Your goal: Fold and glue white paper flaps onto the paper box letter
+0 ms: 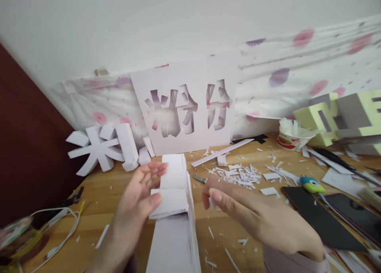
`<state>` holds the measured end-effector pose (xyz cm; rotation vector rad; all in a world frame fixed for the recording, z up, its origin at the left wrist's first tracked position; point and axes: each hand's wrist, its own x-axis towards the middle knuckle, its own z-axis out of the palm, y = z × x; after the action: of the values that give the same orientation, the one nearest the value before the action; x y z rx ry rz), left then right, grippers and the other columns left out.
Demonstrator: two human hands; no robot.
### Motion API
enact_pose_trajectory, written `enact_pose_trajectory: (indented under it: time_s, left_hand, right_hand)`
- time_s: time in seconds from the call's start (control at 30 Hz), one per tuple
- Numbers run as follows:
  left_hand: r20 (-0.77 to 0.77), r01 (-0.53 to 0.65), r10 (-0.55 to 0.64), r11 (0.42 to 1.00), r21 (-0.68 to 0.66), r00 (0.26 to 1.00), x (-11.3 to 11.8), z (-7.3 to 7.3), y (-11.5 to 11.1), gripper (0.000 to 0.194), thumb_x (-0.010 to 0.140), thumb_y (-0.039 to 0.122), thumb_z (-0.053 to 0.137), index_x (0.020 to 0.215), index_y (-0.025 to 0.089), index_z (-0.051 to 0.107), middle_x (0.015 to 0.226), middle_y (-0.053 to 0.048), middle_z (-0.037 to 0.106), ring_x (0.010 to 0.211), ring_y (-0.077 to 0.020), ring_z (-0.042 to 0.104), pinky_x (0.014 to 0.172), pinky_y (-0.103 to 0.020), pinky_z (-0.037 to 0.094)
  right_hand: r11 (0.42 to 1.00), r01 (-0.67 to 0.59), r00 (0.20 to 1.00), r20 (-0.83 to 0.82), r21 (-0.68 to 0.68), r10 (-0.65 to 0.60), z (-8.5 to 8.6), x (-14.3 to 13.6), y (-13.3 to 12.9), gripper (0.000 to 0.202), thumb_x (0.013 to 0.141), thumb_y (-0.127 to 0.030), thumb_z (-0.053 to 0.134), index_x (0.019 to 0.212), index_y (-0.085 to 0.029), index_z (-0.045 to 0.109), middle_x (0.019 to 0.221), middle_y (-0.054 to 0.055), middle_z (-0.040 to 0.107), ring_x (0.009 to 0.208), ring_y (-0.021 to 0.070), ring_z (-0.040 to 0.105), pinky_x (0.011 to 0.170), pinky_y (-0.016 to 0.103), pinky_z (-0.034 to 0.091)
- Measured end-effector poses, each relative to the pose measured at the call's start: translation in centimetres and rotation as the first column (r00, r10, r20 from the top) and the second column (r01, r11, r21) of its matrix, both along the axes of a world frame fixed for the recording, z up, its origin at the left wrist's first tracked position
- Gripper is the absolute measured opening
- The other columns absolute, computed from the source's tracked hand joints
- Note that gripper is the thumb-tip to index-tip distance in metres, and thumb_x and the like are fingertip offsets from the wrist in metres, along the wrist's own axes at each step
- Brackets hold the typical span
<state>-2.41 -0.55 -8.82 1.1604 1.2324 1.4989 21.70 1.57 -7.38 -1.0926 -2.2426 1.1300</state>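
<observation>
A long white structure of foam board or thick paper (169, 243) stands on the table in front of me, with a raised crosswise piece (172, 201) on it. My left hand (135, 197) is at its left side, thumb on the crosswise piece and fingers bent against the farther part. To the right, my right hand (238, 209) is closed around a small craft knife; its metal blade (199, 179) points up and left, and most of the handle is hidden by the fingers. The blade is apart from the white structure.
Cut-out white panels (175, 106) lean on the wall. White block characters (101, 150) stand left, yellow ones (321, 114) right. Paper scraps (242, 174), a paper bowl (293, 136), dark phones (321, 217), a tape roll (18, 237) and a white cable (70, 233) lie around.
</observation>
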Motion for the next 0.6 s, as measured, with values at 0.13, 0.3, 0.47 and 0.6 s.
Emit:
enact_pose_trajectory:
  time_s: [0.13, 0.3, 0.47, 0.6]
  left_hand:
    - [0.054, -0.066, 0.066, 0.998, 0.008, 0.996, 0.8, -0.7, -0.4, 0.054, 0.063, 0.032, 0.09, 0.11, 0.025, 0.066, 0.128, -0.007, 0.072, 0.134, -0.0311, 0.057, 0.113, -0.041, 0.046]
    - [0.147, -0.175, 0.185, 0.982, -0.077, 0.972, 2.0, -0.7, -1.0, 0.054, 0.062, 0.028, 0.089, 0.11, 0.024, 0.064, 0.114, -0.005, 0.074, 0.115, -0.0242, 0.066, 0.089, -0.028, 0.056]
    - [0.202, -0.272, 0.3, 0.95, -0.153, 0.932, 4.0, -0.1, -2.0, 0.05, 0.064, 0.027, 0.083, 0.109, 0.028, 0.06, 0.087, 0.004, 0.062, 0.069, -0.0141, 0.061, 0.057, -0.022, 0.051]
    - [0.246, -0.288, 0.321, 0.944, -0.162, 0.915, 4.4, -0.3, -2.3, 0.054, 0.066, 0.024, 0.082, 0.113, 0.03, 0.057, 0.09, 0.004, 0.058, 0.075, -0.0141, 0.06, 0.061, -0.022, 0.054]
  right_hand:
    - [0.996, -0.085, 0.996, -0.022, -0.017, 0.085, 0.2, 0.3, 0.7, 0.038, 0.105, -0.041, 0.033, 0.102, -0.027, 0.068, 0.111, 0.001, 0.075, 0.105, 0.023, 0.069, 0.095, 0.034, 0.051]
    - [0.994, -0.1, 0.995, -0.019, -0.041, 0.099, -0.3, 0.6, 1.7, 0.034, 0.105, -0.039, 0.036, 0.11, -0.026, 0.066, 0.114, 0.002, 0.073, 0.11, 0.0228, 0.067, 0.098, 0.036, 0.049]
    - [0.988, -0.058, 0.997, -0.048, 0.146, 0.066, -0.8, 0.0, 1.8, 0.028, 0.104, -0.036, 0.043, 0.092, -0.025, 0.066, 0.092, 0.002, 0.071, 0.083, 0.0188, 0.066, 0.078, 0.03, 0.051]
    - [0.993, 0.012, 0.995, -0.095, 0.118, -0.001, -1.3, -0.6, 1.5, 0.025, 0.102, -0.032, 0.042, 0.083, -0.025, 0.057, 0.069, -0.002, 0.064, 0.06, 0.0154, 0.059, 0.059, 0.028, 0.045]
